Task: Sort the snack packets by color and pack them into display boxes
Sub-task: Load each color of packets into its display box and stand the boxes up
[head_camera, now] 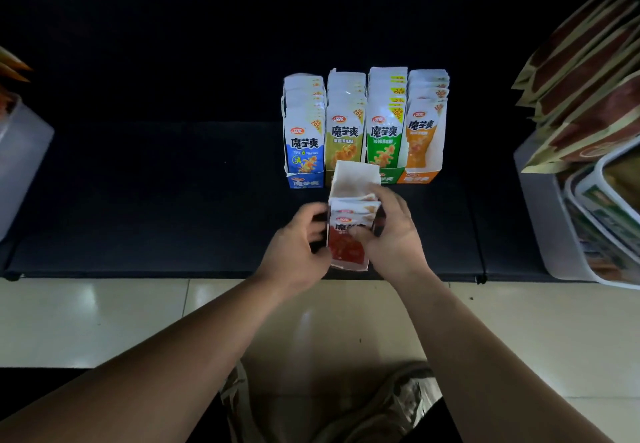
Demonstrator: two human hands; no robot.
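A red display box [351, 179] with red snack packets [348, 247] stands near the front edge of the dark shelf. My left hand [296, 252] grips its left side. My right hand [393, 234] holds its right side, thumb pressed on the front red packet. Behind it stand a blue box [304, 151], a yellow-olive box [345, 137], a green box [384, 137] and an orange box [424, 144], each filled with packets of its own colour.
A translucent bin [20, 151] sits at the left edge of the shelf [138, 200]. Stacked brown snack bags [585, 79] and white trays of goods [606, 221] crowd the right side. Tiled floor [104, 321] lies below the shelf.
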